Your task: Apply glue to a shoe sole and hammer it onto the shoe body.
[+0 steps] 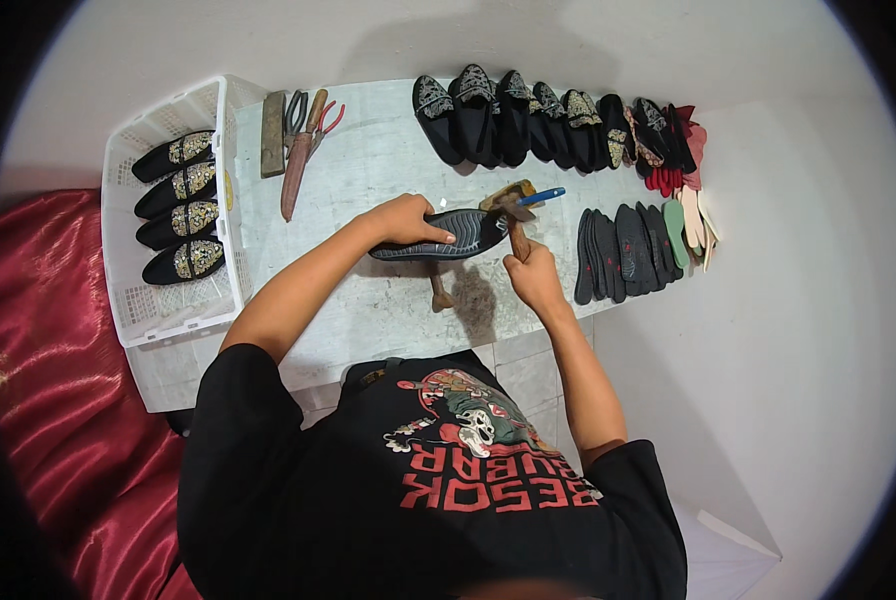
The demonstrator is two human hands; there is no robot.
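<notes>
A black shoe [463, 235] lies sole up over a low stand [440, 292] on the white slab [368, 170]. My left hand [406, 220] presses on the shoe's heel end. My right hand [530, 268] grips the wooden handle of a hammer [513, 200] whose head rests at the shoe's toe. A blue-handled tool [543, 196] lies just behind the hammer head.
A white crate [133, 300] on the left holds several black embroidered shoes. Pliers, scissors, a knife and a wooden block [273, 133] lie at the slab's back left. Rows of finished shoes [528, 120] and loose soles [628, 245] fill the right. Red cloth [58, 380] is at left.
</notes>
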